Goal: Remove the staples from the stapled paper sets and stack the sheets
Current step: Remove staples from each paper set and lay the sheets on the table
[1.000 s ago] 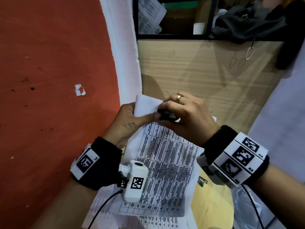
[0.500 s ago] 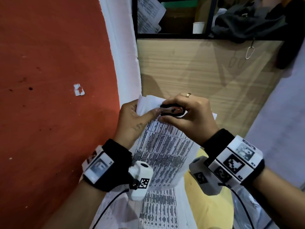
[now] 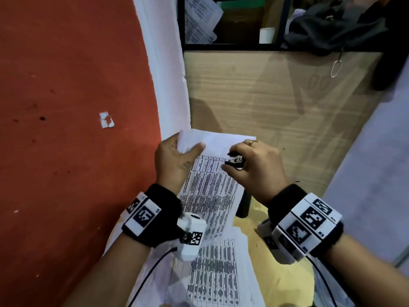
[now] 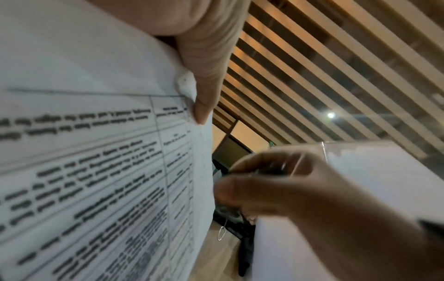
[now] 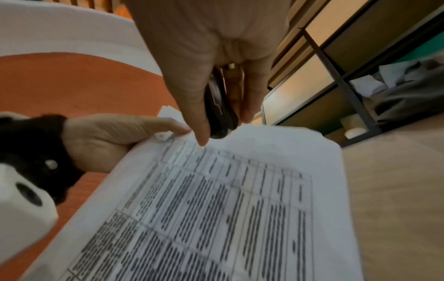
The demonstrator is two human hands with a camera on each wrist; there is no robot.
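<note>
head view: the left hand (image 3: 174, 160) pinches the far left corner of the paper set (image 3: 208, 191), lifted over the stack (image 3: 219, 273) on the counter (image 3: 287, 284); the right hand (image 3: 254, 167) is clamped on a staple remover (image 3: 235, 161) just right of it.

left wrist: thumb (image 4: 204, 91) pins the crumpled corner (image 4: 185, 83); no staple is visible.

right wrist: the remover's tip (image 5: 217, 133) sits beside that corner. best to check both holes are clear before peeling the sheets.

Obscured and illegible items — inspection note

Table text on the paper set (image 3: 208, 185) is blurred, unreadable in every view. The staple remover (image 3: 235, 161) is mostly covered by the right hand (image 3: 254, 169); its jaws cannot be made out. Left hand (image 3: 174, 160) hides the set's corner — no staple discernible. The lower stack (image 3: 221, 273) runs off the bottom edge.
</note>
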